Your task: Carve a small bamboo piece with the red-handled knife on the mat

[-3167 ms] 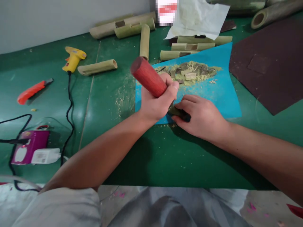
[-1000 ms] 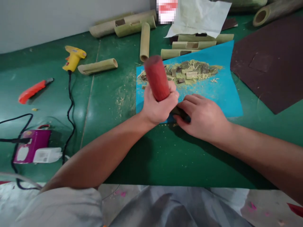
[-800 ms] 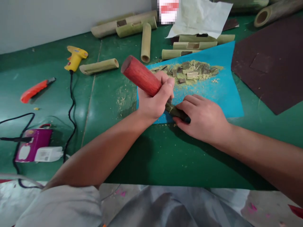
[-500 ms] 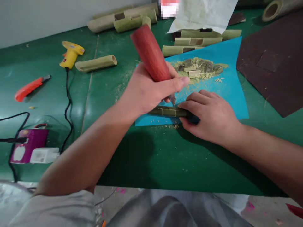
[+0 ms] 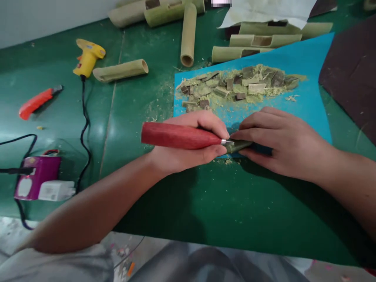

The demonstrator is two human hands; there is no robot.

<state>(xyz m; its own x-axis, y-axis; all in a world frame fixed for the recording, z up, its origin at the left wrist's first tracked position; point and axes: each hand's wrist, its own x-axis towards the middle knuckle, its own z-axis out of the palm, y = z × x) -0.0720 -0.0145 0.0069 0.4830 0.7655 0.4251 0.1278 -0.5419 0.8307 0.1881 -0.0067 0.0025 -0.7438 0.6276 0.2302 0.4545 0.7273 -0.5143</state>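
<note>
Left hand (image 5: 188, 147): gripping red-handled carving knife (image 5: 179, 135) | right hand (image 5: 282, 143): gripping bamboo tube (image 5: 239, 146) | both above blue sheet (image 5: 314, 117)

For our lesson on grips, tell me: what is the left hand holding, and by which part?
The left hand holds the red-handled tool by its handle, near the metal blade.

Glossy green table (image 5: 164, 211) with soft reflections on the left, grey wall (image 5: 53, 19) far left, littered pale floor (image 5: 123, 254) near
</note>
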